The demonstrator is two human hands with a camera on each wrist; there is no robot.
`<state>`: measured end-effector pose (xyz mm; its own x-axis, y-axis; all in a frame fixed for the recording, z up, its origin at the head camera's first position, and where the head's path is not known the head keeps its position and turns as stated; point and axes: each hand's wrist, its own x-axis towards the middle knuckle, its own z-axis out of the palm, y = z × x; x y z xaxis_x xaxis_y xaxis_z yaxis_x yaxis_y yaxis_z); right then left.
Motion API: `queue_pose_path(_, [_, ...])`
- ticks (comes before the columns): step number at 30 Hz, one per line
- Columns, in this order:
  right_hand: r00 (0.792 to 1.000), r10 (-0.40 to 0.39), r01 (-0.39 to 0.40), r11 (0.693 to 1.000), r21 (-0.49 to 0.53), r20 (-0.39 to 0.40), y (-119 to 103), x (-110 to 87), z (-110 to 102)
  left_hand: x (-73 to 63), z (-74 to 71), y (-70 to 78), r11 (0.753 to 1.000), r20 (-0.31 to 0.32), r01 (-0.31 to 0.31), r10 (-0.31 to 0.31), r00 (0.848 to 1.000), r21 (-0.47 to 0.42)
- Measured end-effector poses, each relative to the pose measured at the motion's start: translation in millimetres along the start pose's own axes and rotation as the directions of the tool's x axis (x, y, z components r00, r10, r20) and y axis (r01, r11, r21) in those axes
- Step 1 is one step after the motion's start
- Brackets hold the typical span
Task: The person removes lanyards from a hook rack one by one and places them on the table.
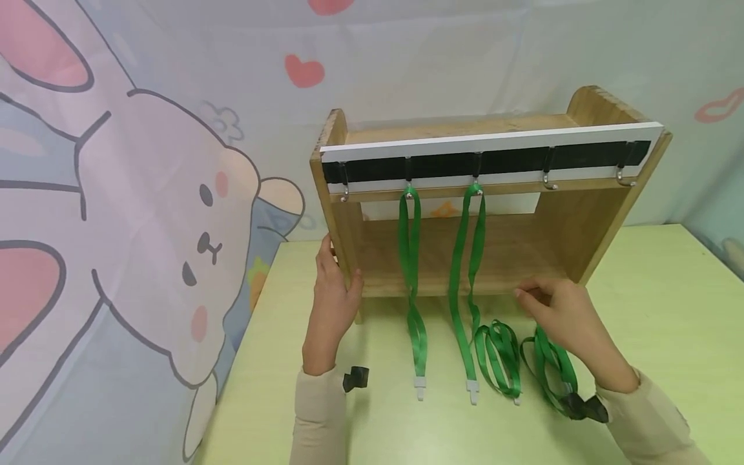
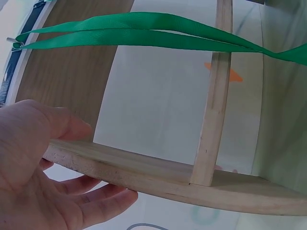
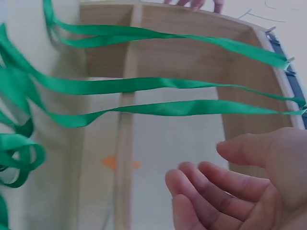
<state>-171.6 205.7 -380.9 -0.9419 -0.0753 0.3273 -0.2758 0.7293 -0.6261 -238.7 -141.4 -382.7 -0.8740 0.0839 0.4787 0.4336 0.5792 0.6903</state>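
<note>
My left hand (image 1: 335, 303) grips the left side panel of a small wooden shelf (image 1: 453, 248), its thumb on the inner face and its fingers outside. In the left wrist view the panel (image 2: 129, 167) lies between thumb and fingers. My right hand (image 1: 560, 313) hovers before the shelf's lower right part, fingers loosely bent, holding nothing. Two green lanyards hang from hooks: one lanyard (image 1: 409, 258) on the second hook from the left, another lanyard (image 1: 457, 290) on the middle hook. Below the right hand lie a coiled lanyard (image 1: 504, 355) and another lanyard (image 1: 549, 361), partly hidden by the hand.
A white rail (image 1: 506, 139) with a black strip and several metal hooks runs across the shelf's top front. An outer left hook (image 1: 345, 190) and two right-hand hooks hold nothing. The shelf stands on a pale yellow-green table (image 1: 250, 413) before a cartoon-printed cloth (image 1: 145, 226).
</note>
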Motion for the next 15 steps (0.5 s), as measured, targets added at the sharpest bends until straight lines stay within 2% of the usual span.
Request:
queue_pose_path(4, [0.99,-0.059,0.06,0.998,0.005,-0.126,-12,6.9,1,0.8,-0.8,-0.1,1.0,-0.013,-0.004,0.004,1.0,0.001])
queue_pose_path(9, [0.957,-0.111,0.126,0.991,0.04,-0.267,-27,14.6,5,1.9,-1.7,0.6,1.0,-0.014,-0.01,0.01,1.0,-0.011])
queue_pose_path(15, [0.925,-0.131,0.177,0.979,0.101,-0.356,-41,22.6,13,0.7,-1.6,-0.3,0.999,-0.027,-0.029,0.028,0.999,-0.017])
